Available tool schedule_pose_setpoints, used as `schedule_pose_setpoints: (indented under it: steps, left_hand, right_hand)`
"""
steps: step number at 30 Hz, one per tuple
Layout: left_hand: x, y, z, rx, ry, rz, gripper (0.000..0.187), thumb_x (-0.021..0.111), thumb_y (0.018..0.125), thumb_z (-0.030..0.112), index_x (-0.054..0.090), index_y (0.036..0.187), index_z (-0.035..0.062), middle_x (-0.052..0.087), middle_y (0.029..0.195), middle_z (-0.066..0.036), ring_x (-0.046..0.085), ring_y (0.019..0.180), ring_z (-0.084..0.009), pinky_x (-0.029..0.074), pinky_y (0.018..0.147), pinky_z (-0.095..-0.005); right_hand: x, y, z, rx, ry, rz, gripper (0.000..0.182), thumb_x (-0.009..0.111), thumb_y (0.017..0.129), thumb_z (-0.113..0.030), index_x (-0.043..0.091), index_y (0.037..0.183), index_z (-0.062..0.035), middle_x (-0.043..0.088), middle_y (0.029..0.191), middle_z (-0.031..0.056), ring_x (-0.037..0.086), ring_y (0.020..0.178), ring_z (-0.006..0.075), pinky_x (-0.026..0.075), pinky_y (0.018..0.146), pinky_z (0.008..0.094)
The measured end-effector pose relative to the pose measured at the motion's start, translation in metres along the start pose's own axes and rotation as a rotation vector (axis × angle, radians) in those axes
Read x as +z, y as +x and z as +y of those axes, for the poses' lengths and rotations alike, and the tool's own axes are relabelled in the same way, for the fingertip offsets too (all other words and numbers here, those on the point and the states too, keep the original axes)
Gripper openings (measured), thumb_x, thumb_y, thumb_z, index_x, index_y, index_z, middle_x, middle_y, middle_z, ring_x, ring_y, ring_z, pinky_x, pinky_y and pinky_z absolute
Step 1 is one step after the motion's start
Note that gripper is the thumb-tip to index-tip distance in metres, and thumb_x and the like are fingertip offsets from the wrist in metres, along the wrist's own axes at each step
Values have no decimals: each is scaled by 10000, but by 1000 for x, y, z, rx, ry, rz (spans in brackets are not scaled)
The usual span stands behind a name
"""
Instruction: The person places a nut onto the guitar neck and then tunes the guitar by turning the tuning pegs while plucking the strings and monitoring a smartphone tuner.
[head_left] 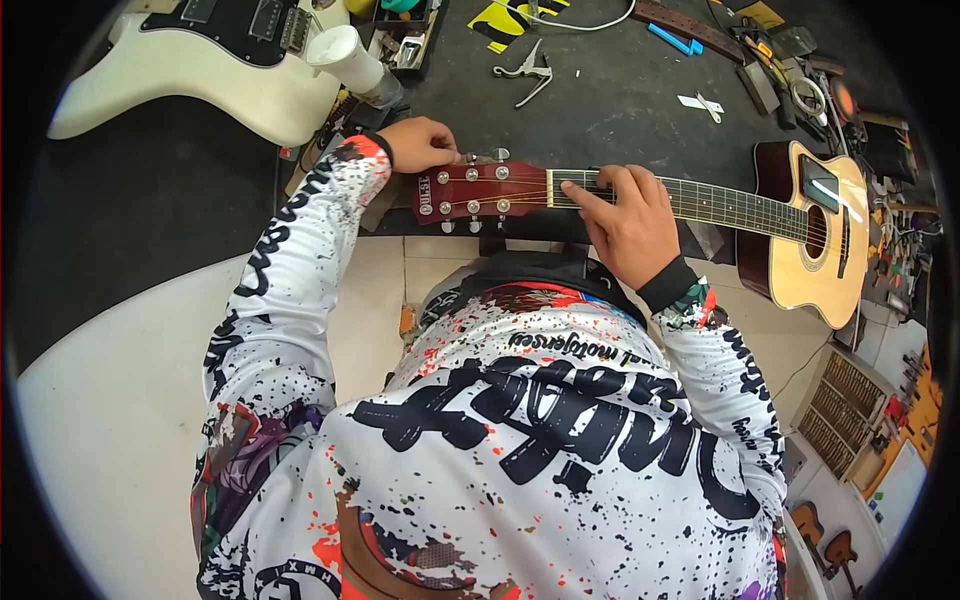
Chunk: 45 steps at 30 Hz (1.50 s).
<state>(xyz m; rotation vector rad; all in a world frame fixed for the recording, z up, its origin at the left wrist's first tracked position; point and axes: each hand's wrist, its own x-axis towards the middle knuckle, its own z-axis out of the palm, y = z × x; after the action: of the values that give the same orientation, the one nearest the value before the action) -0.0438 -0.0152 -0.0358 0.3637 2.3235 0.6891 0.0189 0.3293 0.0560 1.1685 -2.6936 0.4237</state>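
An acoustic guitar (790, 270) lies strings up along the near edge of the workbench, its dark red headstock (480, 190) on the left. At the headstock's far-left corner, my left hand (421, 145) is closed, its fingertips pinching a tuning peg (459, 158). My right hand (632, 215) lies over the fretboard (690, 198) near the nut, fingers apart. One digit stretches left onto the strings near the nut, and the other fingertips rest toward the neck's far edge. A phone-like dark device (820, 182) sits on the guitar body by the soundhole.
A white electric guitar body (190, 75) lies at the upper left, beside a white-topped bottle (350, 60). A capo (527, 72) rests beyond the headstock. Blue tools (675, 40) and several hand tools (765, 60) crowd the far right. More guitars (825, 545) stand at the lower right.
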Motion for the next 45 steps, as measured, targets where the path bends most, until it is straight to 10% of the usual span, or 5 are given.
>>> schedule_pose_setpoints:
  steps: [9, 13, 20, 32, 45]
  left_hand:
    - [0, -8, -21, 211, -271, -133, 321, 531, 1014, 292, 663, 1115, 18, 692, 1071, -57, 616, 1022, -142, 456, 946, -301]
    - [4, -5, -5, 100, -60, 11, 443, 584, 970, 384, 583, 754, -2, 596, 701, -142, 511, 616, -173, 405, 592, -378]
    - [6, 3, 1, -35, 30, 39, 383, 644, 924, 344, 625, 751, 3, 601, 640, -111, 527, 574, -156, 423, 564, -370]
    - [-6, -14, -23, 287, -309, -126, 328, 538, 999, 220, 646, 1212, -4, 689, 1148, -122, 612, 1084, -188, 446, 984, -327]
    - [-15, -23, -25, -141, -656, -265, 366, 620, 912, 57, 616, 1270, -19, 690, 1172, -95, 619, 1092, -166, 429, 1017, -299]
  right_hand:
    - [9, -8, 1, 30, 26, 72, 401, 728, 736, -95, 714, 1123, -201, 565, 1024, 55, 535, 1002, 271, 455, 824, 402]
    - [7, -8, 3, 80, 64, 43, 400, 751, 746, -99, 720, 1132, -199, 577, 1064, 73, 527, 1036, 288, 456, 864, 415]
    - [1, -8, 5, 79, 78, 73, 387, 755, 743, -122, 709, 1121, -185, 577, 1026, 59, 541, 996, 279, 463, 830, 404]
    - [-89, -168, 156, 558, -287, 112, 332, 701, 877, -168, 673, 1204, -120, 594, 1098, 141, 560, 1047, 316, 466, 910, 417]
    - [-150, -240, 289, 606, -173, 110, 353, 658, 881, -154, 619, 1229, -108, 605, 1072, 154, 585, 1008, 340, 489, 880, 420]
